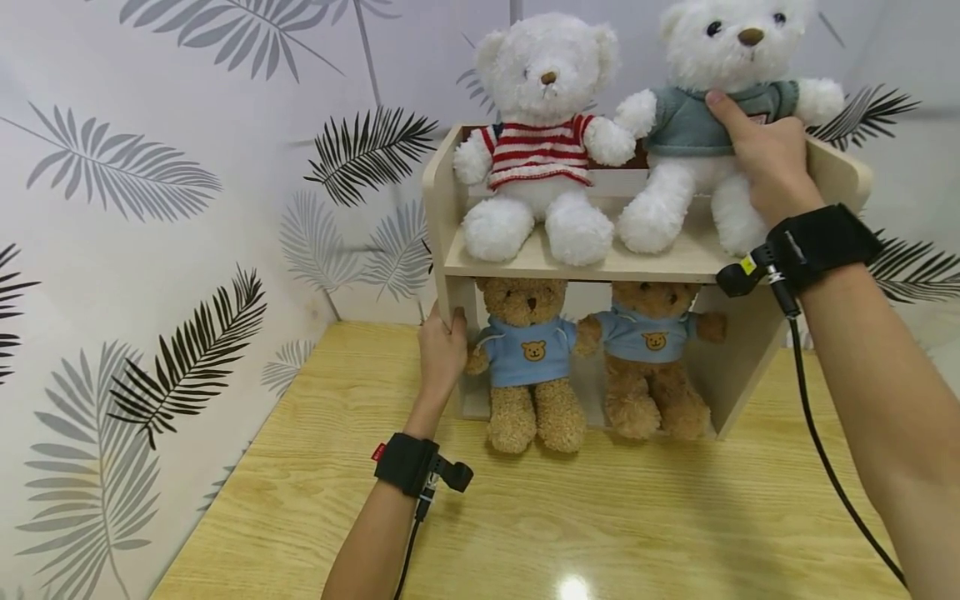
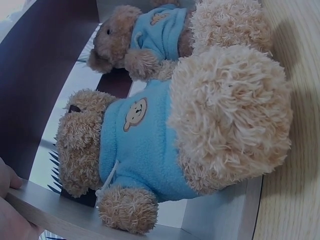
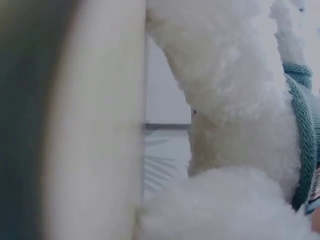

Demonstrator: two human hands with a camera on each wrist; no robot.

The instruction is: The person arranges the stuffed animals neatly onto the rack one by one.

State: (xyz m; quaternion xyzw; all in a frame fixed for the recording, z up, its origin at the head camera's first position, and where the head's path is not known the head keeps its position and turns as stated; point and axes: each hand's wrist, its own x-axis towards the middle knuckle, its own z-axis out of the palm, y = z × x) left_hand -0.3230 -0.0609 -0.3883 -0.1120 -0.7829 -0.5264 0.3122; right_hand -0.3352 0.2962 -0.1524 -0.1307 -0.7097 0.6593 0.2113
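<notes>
In the head view my right hand [image 1: 780, 162] grips a white teddy bear in a grey-green sweater [image 1: 682, 125], thumb across its front. The bear is on the upper level of a small wooden shelf [image 1: 562, 271], its feet near the front edge. In the right wrist view its white legs [image 3: 230, 55] and knitted hem [image 3: 300, 145] show close up beside the board. My left hand [image 1: 441, 350] holds the shelf's left side panel; its fingers are partly hidden behind the panel. In the left wrist view a brown teddy bear [image 2: 140, 135] in a blue top is nearest to that hand.
A white teddy bear in a red-striped shirt [image 1: 540, 154] sits on the upper level at left. Below stand two brown bears in blue tops, one at left [image 1: 532, 358] and one at right [image 1: 648, 342]. The shelf stands on a wood-grain table [image 1: 600, 517] before a leaf-patterned wall [image 1: 187, 275].
</notes>
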